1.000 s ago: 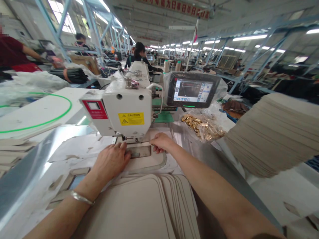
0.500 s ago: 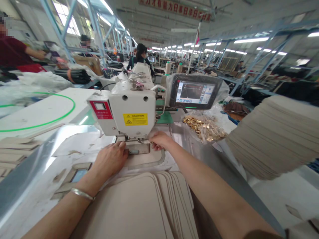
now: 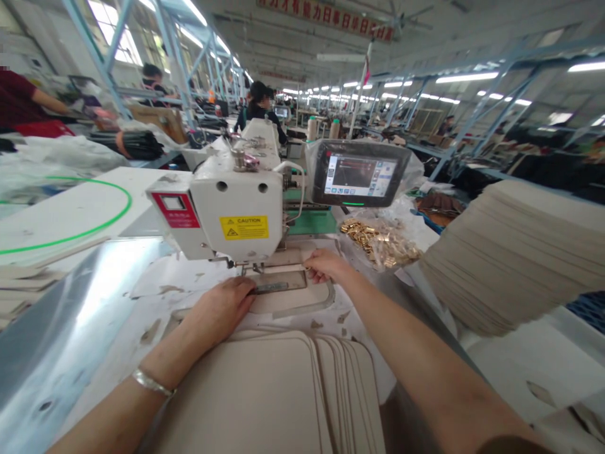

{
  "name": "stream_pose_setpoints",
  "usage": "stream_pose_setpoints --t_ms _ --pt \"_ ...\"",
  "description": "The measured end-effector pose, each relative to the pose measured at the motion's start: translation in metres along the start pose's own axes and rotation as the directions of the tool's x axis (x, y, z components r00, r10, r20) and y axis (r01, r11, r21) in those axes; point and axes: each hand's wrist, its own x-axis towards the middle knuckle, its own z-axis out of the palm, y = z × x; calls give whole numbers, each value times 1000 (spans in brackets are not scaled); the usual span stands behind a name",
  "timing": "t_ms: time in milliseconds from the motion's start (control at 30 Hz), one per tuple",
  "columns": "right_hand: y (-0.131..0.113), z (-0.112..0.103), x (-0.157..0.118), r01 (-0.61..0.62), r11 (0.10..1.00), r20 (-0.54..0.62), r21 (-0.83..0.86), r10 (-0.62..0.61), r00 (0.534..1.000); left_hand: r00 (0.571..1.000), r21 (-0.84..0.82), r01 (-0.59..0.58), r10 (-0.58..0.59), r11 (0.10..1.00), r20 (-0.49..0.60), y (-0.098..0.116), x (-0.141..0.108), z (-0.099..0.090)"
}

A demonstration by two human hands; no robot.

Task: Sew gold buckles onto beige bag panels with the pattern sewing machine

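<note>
beige panel (image 3: 295,301) laid in place at machine head (image 3: 236,208); finished stitching too small to tell. left hand (image 3: 224,306) half-curled on its left side, right hand (image 3: 326,265) fingers bunched at right; holds unclear. panel stack (image 3: 250,391) nearer.

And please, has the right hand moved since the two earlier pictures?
Yes, to the right: the right hand is now farther right of the yellow caution label on the machine head.
</note>
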Motion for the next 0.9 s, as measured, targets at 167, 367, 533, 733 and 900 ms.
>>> stream_pose_setpoints --t_ms 167,367,533,733,900 --pt "12 -19 -5 -5 1000 -38 24 6 999 994 -19 -100 99 995 -46 15 9 -3" --pt "20 -29 -8 5 998 -60 65 -1 998 962 -233 -1 64 973 264 33 8 -38" --pt "19 -26 -11 16 999 -100 43 -11 995 825 -189 137 -7 972 565 29 -9 -55" --pt "20 -22 -16 53 999 -120 -6 -54 991 836 -98 157 -80 983 543 27 -15 -46" --pt "28 -17 -25 158 985 -193 -74 -169 966 866 -95 120 -57 988 497 35 -16 -48"
